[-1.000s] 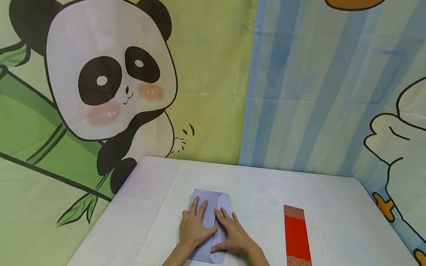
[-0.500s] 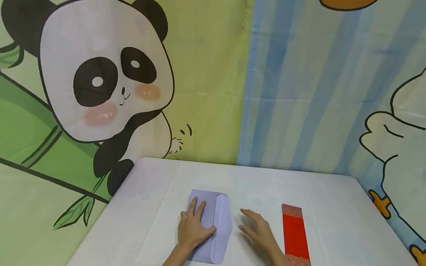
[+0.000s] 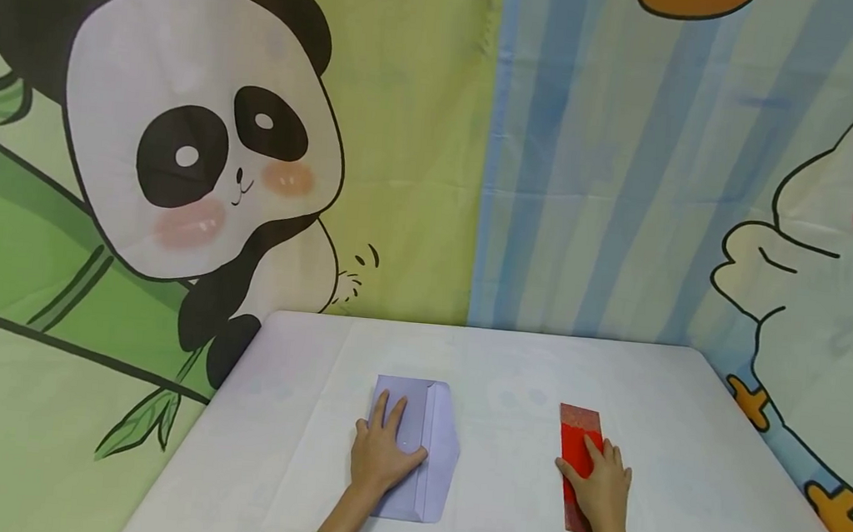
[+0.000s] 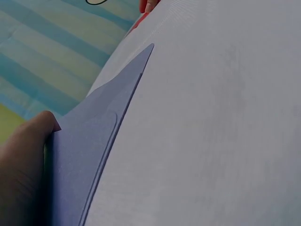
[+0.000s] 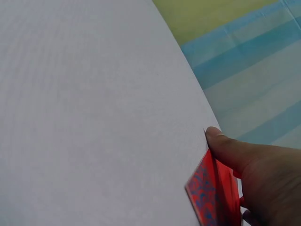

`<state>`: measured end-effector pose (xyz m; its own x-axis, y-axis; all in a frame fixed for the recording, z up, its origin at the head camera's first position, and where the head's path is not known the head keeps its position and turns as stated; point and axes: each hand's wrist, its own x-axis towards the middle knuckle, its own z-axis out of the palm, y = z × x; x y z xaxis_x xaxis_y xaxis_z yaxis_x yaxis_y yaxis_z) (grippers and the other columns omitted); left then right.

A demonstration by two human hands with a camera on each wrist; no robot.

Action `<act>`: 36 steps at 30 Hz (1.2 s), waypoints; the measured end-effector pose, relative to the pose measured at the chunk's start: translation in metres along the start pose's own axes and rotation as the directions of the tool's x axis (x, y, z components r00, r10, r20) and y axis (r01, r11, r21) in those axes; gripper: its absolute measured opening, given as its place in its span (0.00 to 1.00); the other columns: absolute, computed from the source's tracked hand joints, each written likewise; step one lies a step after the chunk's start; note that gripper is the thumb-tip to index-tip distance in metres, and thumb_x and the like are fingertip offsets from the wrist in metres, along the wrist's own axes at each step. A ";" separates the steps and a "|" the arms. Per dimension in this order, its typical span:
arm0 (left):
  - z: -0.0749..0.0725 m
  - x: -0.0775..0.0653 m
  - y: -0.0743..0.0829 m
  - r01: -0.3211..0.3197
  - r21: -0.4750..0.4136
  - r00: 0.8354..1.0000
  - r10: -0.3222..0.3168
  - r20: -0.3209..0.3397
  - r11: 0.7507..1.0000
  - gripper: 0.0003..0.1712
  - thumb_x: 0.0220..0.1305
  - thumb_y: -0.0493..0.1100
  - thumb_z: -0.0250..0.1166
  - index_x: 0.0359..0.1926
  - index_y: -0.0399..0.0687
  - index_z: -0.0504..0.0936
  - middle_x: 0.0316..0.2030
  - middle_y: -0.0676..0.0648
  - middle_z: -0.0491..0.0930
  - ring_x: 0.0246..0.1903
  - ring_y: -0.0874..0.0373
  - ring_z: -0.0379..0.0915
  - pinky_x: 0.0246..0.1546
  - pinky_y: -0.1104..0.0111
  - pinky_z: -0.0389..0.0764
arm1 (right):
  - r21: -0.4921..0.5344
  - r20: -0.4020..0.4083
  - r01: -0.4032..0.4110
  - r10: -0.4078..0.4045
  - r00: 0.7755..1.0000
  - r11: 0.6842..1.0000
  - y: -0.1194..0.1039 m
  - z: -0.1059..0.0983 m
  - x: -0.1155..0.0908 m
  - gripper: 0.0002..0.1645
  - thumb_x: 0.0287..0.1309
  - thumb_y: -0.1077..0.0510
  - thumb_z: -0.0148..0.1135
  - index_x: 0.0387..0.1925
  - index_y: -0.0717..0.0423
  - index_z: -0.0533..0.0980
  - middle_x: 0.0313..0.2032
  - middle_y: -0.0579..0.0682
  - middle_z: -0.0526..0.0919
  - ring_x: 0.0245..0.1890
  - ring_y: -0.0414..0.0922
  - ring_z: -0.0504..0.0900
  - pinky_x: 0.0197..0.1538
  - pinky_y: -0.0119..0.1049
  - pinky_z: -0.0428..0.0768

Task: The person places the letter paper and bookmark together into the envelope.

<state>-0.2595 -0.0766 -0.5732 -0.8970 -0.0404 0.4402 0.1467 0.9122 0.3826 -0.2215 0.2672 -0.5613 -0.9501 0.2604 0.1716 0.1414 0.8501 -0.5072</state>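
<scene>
Lilac envelope (image 3: 414, 424) is pressed onto the white table (image 3: 503, 481) by the left hand (image 3: 381, 454), fingers spread wide, and over to the right a pattern-ended red strip (image 3: 573, 444) gets pinched by the right hand (image 3: 606, 487).

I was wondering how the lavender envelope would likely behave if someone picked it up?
The lavender envelope should feel light, since its edges look thin. It would probably bend, being flat and paper-like. Its outspread flap may swing at the lengthwise crease.
</scene>
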 end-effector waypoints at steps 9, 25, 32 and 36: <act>0.000 0.000 0.001 -0.001 0.011 1.000 0.001 0.002 1.000 0.51 0.28 0.68 0.63 0.62 0.62 0.66 0.66 0.48 0.55 0.27 0.52 0.59 0.15 0.71 0.61 | 0.027 -0.022 -0.029 0.030 0.999 0.999 -0.001 0.000 -0.002 0.42 0.45 0.47 0.64 0.59 0.66 0.63 0.60 0.74 0.55 0.61 0.69 0.50 0.58 0.66 0.41; -0.003 -0.002 0.001 -0.003 -0.002 1.000 0.003 -0.012 1.000 0.51 0.27 0.67 0.64 0.61 0.62 0.67 0.65 0.48 0.57 0.27 0.53 0.59 0.17 0.70 0.61 | 0.048 -0.182 0.042 -0.033 0.983 0.998 -0.001 0.008 -0.002 0.38 0.39 0.51 0.70 0.54 0.59 0.71 0.59 0.68 0.63 0.46 0.66 0.66 0.50 0.59 0.59; -0.002 -0.001 0.001 -0.004 -0.001 1.000 0.004 -0.017 1.000 0.51 0.27 0.67 0.64 0.61 0.62 0.67 0.65 0.48 0.57 0.27 0.53 0.59 0.17 0.70 0.60 | 0.088 -0.251 0.038 -0.015 0.968 0.995 -0.004 0.009 0.000 0.37 0.34 0.51 0.73 0.52 0.53 0.74 0.57 0.68 0.65 0.38 0.58 0.63 0.34 0.44 0.59; -0.002 -0.001 0.001 -0.006 0.000 1.000 0.006 -0.020 1.000 0.50 0.27 0.67 0.64 0.60 0.62 0.67 0.65 0.47 0.57 0.26 0.53 0.58 0.17 0.70 0.60 | 0.195 -0.251 0.031 0.019 0.968 0.980 -0.004 0.009 0.000 0.32 0.36 0.54 0.72 0.50 0.54 0.76 0.51 0.68 0.71 0.42 0.59 0.65 0.37 0.44 0.59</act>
<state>-0.2580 -0.0765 -0.5713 -0.8877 -0.0427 0.4585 0.1522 0.9125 0.3797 -0.2245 0.2598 -0.5673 -0.8469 0.3833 0.3687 0.0548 0.7524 -0.6564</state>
